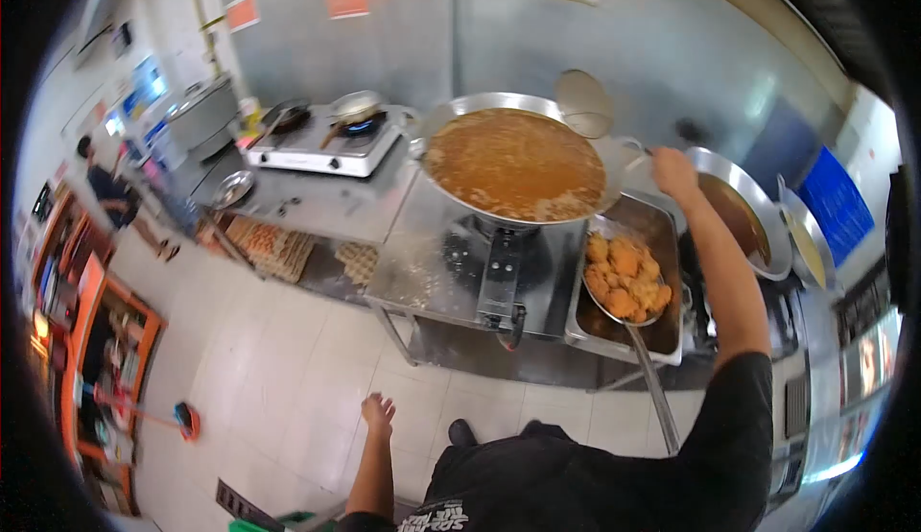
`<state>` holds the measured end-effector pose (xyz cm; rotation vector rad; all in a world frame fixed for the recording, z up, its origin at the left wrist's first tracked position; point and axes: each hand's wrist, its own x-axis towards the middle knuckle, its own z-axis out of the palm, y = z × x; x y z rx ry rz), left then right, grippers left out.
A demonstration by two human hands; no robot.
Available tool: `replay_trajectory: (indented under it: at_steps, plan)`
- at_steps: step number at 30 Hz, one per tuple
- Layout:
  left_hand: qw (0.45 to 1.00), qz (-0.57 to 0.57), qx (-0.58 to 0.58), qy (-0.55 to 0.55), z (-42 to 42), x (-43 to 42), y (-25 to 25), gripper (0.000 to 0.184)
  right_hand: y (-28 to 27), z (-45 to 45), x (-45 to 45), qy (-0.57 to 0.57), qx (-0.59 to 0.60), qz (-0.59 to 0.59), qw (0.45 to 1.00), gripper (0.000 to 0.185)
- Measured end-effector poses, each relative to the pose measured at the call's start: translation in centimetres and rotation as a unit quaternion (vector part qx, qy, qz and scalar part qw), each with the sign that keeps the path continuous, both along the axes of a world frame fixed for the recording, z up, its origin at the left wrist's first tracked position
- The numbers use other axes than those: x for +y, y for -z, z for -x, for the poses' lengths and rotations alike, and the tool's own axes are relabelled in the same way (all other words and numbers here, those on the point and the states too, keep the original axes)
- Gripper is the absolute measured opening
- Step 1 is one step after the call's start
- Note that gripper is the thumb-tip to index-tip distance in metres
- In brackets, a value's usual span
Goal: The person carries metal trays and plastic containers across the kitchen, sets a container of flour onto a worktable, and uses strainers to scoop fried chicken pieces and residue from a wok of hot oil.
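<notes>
My right hand (674, 172) is closed around a thin handle just right of the big wok (446, 182). The handle seems to belong to the round mesh skimmer (582, 103) tilted above the wok's back right rim; the join is blurred. Foamy brown oil (513, 163) fills the wok. Below my right arm, a long-handled ladle-like strainer (645, 364) bears golden fried pieces (625, 273) and rests over a rectangular steel pan (667, 235). Low over the floor, my left hand (379, 412) is open with its fingers apart, holding nothing.
A two-burner stove (336, 153) with a small pot (355, 107) over a blue flame stands at the left. Another wok (777, 254) of dark oil sits at right. Egg trays (273, 249) lie on the lower shelf. A person (113, 191) stands far left.
</notes>
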<state>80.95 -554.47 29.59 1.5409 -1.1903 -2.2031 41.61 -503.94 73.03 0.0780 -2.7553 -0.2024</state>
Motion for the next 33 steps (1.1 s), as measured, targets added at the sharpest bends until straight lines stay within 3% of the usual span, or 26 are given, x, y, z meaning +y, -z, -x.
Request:
replay_trajectory:
  at_steps: [3,5,7,9,10,11,12,13,15,17,22,23,24,25,33]
  plan:
    - [0.988,0.122,-0.042,0.081,-3.0,-1.4,3.5,0.022,1.3,1.1,-2.5,-0.001,-0.009,0.002,1.000,0.022]
    - [0.961,0.191,-0.104,0.172,-6.2,-3.6,9.9,0.018,1.6,1.8,-3.7,0.012,-0.046,-0.001,0.999,0.023]
    - [0.929,0.208,-0.203,0.228,-10.7,-4.1,12.9,0.017,2.3,2.5,-3.4,0.004,-0.075,0.008,0.997,0.023]
    - [0.861,0.207,-0.370,0.281,-15.2,-4.4,15.7,0.022,3.4,3.8,-3.0,-0.024,-0.091,0.030,0.995,0.023]
    - [0.679,0.361,-0.335,0.544,-18.2,-4.9,16.4,0.026,4.7,6.3,-1.9,-0.074,-0.157,-0.031,0.984,0.020]
    - [0.412,0.469,-0.257,0.738,-19.0,-4.7,14.5,0.030,6.7,10.2,0.1,-0.123,-0.221,-0.091,0.963,0.018]
    - [0.442,0.447,-0.272,0.729,-20.0,-4.7,15.4,0.031,7.9,12.4,1.2,-0.173,-0.282,-0.150,0.932,0.016]
    - [0.471,0.425,-0.287,0.718,-21.3,-3.8,14.9,0.032,7.7,11.8,1.0,-0.140,-0.332,0.013,0.933,0.013]
    - [0.526,0.427,-0.247,0.693,-21.9,-3.3,13.9,0.034,5.7,8.2,-0.4,-0.062,-0.402,0.332,0.851,0.012]
    - [0.573,0.470,-0.136,0.657,-22.9,-3.4,13.9,0.035,4.9,7.0,-1.5,-0.052,-0.416,0.382,0.824,0.014]
    - [0.524,0.497,-0.104,0.684,-17.1,-4.1,13.8,0.021,4.6,7.0,-2.8,-0.066,-0.459,0.486,0.741,0.014]
    - [0.717,0.381,-0.115,0.572,-15.2,-3.8,13.6,0.019,4.5,6.9,-3.4,-0.057,-0.459,0.497,0.734,0.014]
    - [0.852,0.200,-0.193,0.443,-12.5,-3.7,13.6,0.017,4.4,6.8,-4.0,-0.049,-0.458,0.509,0.727,0.014]
    - [0.939,0.055,-0.255,0.224,-9.5,-3.4,12.9,0.016,4.3,6.8,-4.6,-0.052,-0.458,0.501,0.732,0.015]
    - [0.930,0.179,-0.171,0.271,4.1,-4.4,10.0,0.025,4.9,6.7,-9.1,-0.114,-0.481,0.457,0.740,0.017]
